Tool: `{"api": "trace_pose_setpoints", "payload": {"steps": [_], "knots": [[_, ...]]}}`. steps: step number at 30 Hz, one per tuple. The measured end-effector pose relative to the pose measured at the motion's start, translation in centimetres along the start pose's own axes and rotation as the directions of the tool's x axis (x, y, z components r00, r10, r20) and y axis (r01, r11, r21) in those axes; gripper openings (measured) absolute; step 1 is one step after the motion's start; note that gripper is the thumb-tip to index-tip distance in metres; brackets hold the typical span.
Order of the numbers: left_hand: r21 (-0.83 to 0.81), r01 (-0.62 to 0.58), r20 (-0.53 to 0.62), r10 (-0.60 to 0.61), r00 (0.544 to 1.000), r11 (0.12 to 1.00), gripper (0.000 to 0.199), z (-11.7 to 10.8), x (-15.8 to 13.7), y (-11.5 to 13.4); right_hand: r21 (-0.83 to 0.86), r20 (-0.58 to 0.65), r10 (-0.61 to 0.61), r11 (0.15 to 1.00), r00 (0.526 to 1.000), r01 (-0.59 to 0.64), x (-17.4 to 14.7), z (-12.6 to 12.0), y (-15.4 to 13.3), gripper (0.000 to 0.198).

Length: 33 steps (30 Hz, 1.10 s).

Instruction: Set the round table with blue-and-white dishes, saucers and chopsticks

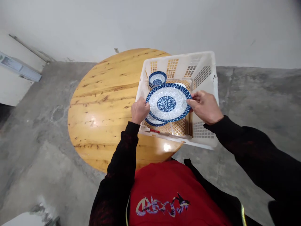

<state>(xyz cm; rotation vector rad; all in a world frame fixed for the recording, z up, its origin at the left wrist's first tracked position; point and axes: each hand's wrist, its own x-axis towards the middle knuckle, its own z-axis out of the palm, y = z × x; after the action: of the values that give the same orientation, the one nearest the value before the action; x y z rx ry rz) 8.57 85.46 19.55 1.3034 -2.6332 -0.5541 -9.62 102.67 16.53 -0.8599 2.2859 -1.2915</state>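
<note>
A blue-and-white plate (181, 99) is held level between my two hands, above a white plastic basket (204, 145). My left hand (140, 110) is closed on its left rim. On the right rim, my right hand (205, 106) pinches it between thumb and fingers. Below it, partly covered, lies another blue-rimmed plate (155, 121). A small stack of matching bowls (157, 78) sits in the basket's far left corner. Wooden chopsticks (189, 125) lie along the right, and a spoon with a red handle (150, 130) rests near the front side.
The basket stands on the right part of a round wooden table (101, 103), its right side reaching past the table edge. A white wall (94, 28) rises behind. Grey concrete floor (254, 103) surrounds the table. A white door-like panel (14, 78) is at the far left.
</note>
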Motion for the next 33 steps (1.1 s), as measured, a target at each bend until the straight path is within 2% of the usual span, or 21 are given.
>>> {"api": "trace_pose_setpoints", "payload": {"steps": [3,6,8,11,14,17,19,21,23,27,31,33], "knots": [[-0.287,-0.063,-0.112,0.032,0.993,0.956,0.016,-2.9,-2.4,-0.5,0.165,-0.022,-0.052,0.985,0.998,0.055,-2.0,-1.1,-4.1,0.008],[-0.562,-0.09,-0.14,0.012,0.99,0.822,0.014,-5.5,-6.0,-1.7,0.208,-0.016,-0.161,0.965,0.987,0.161,-4.5,-1.3,-7.1,0.014],[-0.676,-0.043,-0.121,-0.053,0.991,0.736,0.012,-7.0,-8.9,-2.8,0.166,-0.002,-0.229,0.96,0.973,0.227,-6.5,-0.8,-8.3,0.019],[-0.719,0.081,-0.076,-0.193,0.978,0.69,0.016,-8.3,-14.2,-5.0,0.066,0.066,-0.305,0.951,0.95,0.301,-9.8,0.7,-8.9,0.028],[-0.712,0.24,-0.015,-0.356,0.934,0.66,0.024,-7.9,-19.9,-7.1,0.088,0.186,-0.325,0.945,0.927,0.314,-13.2,3.1,-8.2,0.029],[-0.732,0.378,0.023,-0.533,0.846,0.567,0.032,-6.1,-25.3,-9.0,0.196,0.361,-0.282,0.955,0.889,0.223,-16.3,6.1,-6.6,0.029],[-0.743,0.434,0.038,-0.615,0.787,0.509,0.034,-4.6,-28.2,-10.2,0.201,0.44,-0.254,0.963,0.861,0.182,-18.0,8.1,-5.4,0.028],[-0.736,0.464,0.043,-0.65,0.758,0.493,0.035,-3.2,-30.3,-11.4,0.164,0.482,-0.231,0.971,0.845,0.172,-19.4,9.9,-4.3,0.027],[-0.72,0.463,0.035,-0.64,0.768,0.517,0.034,-2.0,-31.7,-12.5,0.132,0.495,-0.212,0.977,0.843,0.169,-20.6,11.4,-3.3,0.028],[-0.714,0.375,-0.016,-0.549,0.835,0.591,0.029,-0.4,-33.9,-15.4,0.146,0.528,-0.126,0.988,0.84,0.056,-23.7,13.9,-1.9,0.03],[-0.752,0.285,0.019,-0.412,0.911,0.594,0.035,-0.5,-37.0,-19.6,0.163,0.52,-0.037,0.985,0.853,-0.057,-28.6,17.0,-1.6,0.031],[-0.777,0.259,0.045,-0.36,0.932,0.574,0.04,-1.1,-38.9,-22.0,0.19,0.501,-0.003,0.976,0.865,-0.106,-31.6,19.0,-2.1,0.031]]}}
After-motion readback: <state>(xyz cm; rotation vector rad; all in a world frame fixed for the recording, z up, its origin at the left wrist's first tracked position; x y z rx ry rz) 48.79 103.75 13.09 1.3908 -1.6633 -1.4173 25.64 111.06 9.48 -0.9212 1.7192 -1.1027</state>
